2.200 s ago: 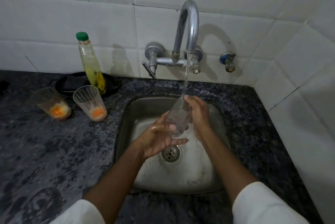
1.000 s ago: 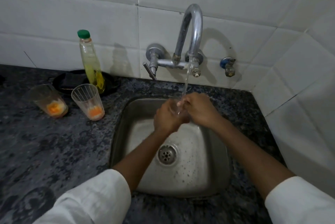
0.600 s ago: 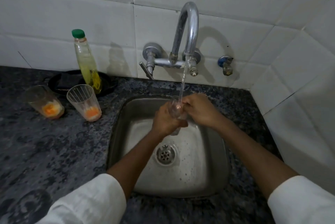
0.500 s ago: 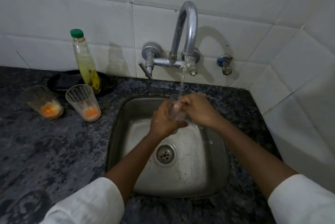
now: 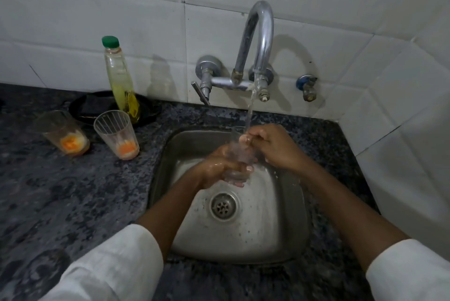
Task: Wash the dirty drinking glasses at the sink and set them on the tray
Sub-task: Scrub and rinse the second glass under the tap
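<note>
A clear drinking glass stands upright under the running tap, over the steel sink. My left hand grips its lower body, fingers wrapped round the base. My right hand pinches its rim, fingertips at the mouth where the water stream lands. Two dirty glasses with orange residue stand on the counter to the left: a ribbed glass and a leaning glass.
A bottle of yellow liquid with a green cap stands on a black dish behind the dirty glasses. Dark speckled granite counter surrounds the sink. A blue-handled valve sits on the tiled wall at right.
The glass has gone from tilted to upright under the stream. My left hand has shifted lower on it, and my right hand has stayed at the rim.
</note>
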The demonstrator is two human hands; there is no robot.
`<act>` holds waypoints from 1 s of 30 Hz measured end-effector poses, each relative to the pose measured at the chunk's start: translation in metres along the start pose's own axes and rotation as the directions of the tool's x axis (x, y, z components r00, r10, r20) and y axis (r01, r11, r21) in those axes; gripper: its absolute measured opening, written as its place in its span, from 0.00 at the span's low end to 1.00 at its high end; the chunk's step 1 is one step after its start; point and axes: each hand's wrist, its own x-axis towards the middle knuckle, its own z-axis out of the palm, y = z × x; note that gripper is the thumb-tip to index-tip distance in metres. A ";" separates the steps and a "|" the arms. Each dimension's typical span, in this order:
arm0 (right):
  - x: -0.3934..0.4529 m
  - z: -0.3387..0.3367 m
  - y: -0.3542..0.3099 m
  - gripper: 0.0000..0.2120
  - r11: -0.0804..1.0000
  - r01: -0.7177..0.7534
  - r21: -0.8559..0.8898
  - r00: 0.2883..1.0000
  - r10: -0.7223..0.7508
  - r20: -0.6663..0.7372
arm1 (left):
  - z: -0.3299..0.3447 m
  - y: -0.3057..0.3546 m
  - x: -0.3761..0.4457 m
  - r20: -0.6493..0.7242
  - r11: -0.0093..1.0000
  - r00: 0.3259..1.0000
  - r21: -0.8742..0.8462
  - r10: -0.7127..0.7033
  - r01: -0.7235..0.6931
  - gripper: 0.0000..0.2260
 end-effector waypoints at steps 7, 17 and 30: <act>0.011 0.008 0.003 0.11 0.974 -0.120 -0.191 0.992 0.111 -0.061 | 0.031 0.003 0.003 -0.441 0.964 0.890 0.265 0.113 0.009 0.25; 0.004 0.020 0.009 0.17 0.975 -0.195 0.108 0.952 0.214 -0.216 | 0.012 0.010 -0.008 -0.223 0.963 0.973 0.245 -0.060 0.115 0.28; 0.004 0.091 0.021 0.17 0.142 -0.599 0.788 0.533 0.805 0.261 | -0.009 0.032 -0.021 -0.199 0.610 0.829 0.766 0.523 -0.201 0.27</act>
